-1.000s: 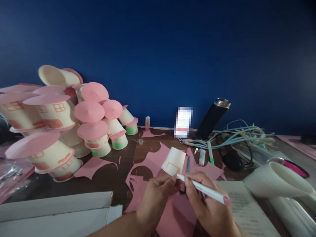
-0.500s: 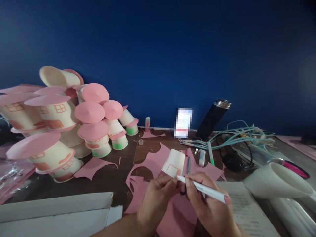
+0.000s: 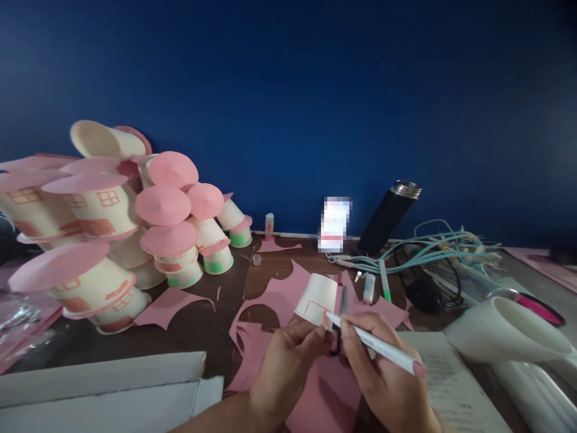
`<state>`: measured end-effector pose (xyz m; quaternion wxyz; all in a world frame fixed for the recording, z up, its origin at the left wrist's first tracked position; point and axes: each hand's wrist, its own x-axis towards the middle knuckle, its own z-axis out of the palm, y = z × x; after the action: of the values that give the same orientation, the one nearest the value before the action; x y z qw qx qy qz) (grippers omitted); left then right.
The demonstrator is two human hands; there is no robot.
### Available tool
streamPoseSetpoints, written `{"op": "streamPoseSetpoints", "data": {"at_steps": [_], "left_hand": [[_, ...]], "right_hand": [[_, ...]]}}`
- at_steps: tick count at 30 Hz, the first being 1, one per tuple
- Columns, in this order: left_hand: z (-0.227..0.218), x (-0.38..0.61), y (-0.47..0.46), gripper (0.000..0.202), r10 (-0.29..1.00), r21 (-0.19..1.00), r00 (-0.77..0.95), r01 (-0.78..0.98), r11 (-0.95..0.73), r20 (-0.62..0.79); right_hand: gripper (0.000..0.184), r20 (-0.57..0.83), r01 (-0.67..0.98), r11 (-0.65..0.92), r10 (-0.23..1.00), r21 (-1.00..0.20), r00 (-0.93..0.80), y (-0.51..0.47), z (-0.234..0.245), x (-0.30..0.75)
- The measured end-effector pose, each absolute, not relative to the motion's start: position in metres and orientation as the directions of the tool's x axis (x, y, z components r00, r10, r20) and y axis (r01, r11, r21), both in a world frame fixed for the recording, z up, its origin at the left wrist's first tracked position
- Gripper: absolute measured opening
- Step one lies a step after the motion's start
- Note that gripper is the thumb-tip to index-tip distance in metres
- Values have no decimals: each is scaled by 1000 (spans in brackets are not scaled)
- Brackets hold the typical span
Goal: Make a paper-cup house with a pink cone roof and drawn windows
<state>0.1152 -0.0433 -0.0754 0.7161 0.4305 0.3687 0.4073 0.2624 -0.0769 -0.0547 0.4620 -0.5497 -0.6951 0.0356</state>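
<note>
Resting on left-hand fingers [image 3: 315, 337], the cup [image 3: 318, 296] meets the marker [image 3: 374, 346].

Both hands low and near, centre of view, fingertips meeting.
Left hand [image 3: 288, 361] angles in from the near edge on a bare forearm [image 3: 216, 418], back of the hand up, thumb and fingers pinched shut at the far end. Right hand [image 3: 383, 376] sits just right of it, curled in a writing grip, fingers [image 3: 349, 331] closed, tips almost touching the left's.

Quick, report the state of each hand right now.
Left hand: closed, holding the paper cup.
Right hand: closed, holding the white marker, its tip at the cup.
</note>
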Motion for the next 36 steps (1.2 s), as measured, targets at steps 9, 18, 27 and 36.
{"op": "streamPoseSetpoints", "data": {"at_steps": [9, 18, 27, 36], "left_hand": [[-75, 115, -44, 29, 914, 930, 384, -272, 248, -132], [-74, 113, -44, 30, 925, 983, 368, -115, 144, -92], [-81, 114, -42, 33, 928, 988, 368, -114, 103, -55], [-78, 115, -44, 32, 933, 985, 359, -142, 95, -38]], "right_hand": [[8, 592, 691, 410, 805, -595, 32, -77, -55, 259], [9, 556, 686, 410, 831, -601, -10, -80, -53, 259], [6, 575, 685, 424, 818, -592, -9, -79, -54, 260], [9, 587, 687, 415, 809, -597, 22, -79, -53, 258]]}}
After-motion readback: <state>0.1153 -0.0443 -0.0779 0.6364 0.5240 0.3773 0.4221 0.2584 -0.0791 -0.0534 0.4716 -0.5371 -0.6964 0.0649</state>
